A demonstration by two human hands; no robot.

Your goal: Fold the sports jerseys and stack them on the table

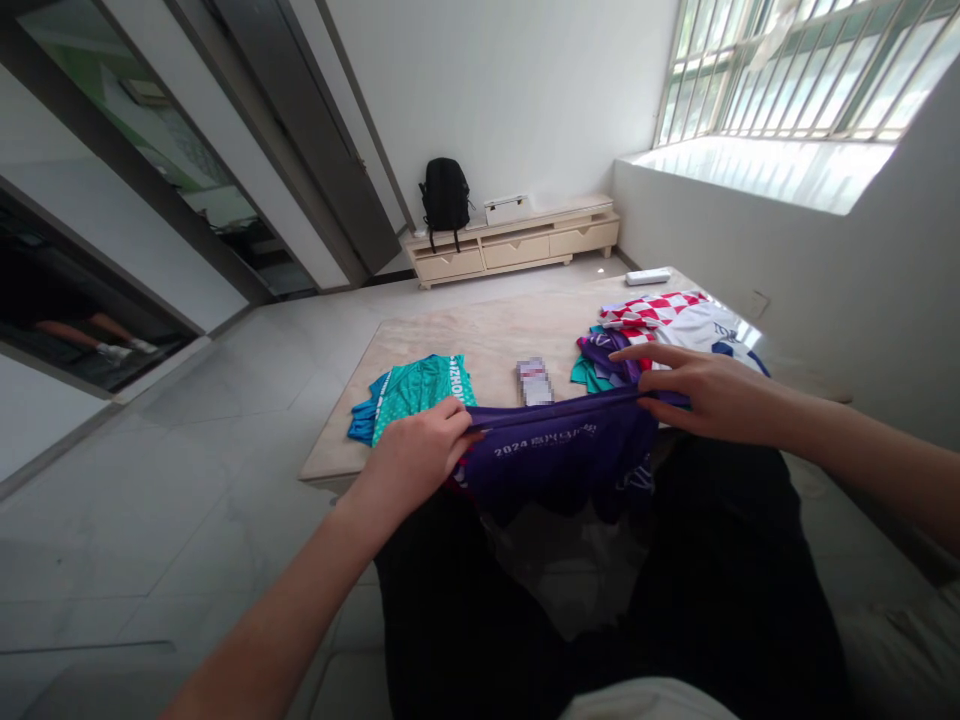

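A dark purple shirt with white lettering hangs stretched between my two hands, above my lap at the table's near edge. Its left end is pinched in my left hand, fingers closed on the cloth. My right hand grips the other end between thumb and fingers, with the index finger stretched out. Beyond my left hand a teal shirt with white lettering lies over a blue garment. Past my right hand is a pile with a red-and-white checked shirt, a white shirt and another purple garment.
The pale table carries a small blurred-out object in its middle and a white oblong item at the far edge. A black backpack stands on a low cabinet by the wall. At far left a person's legs show.
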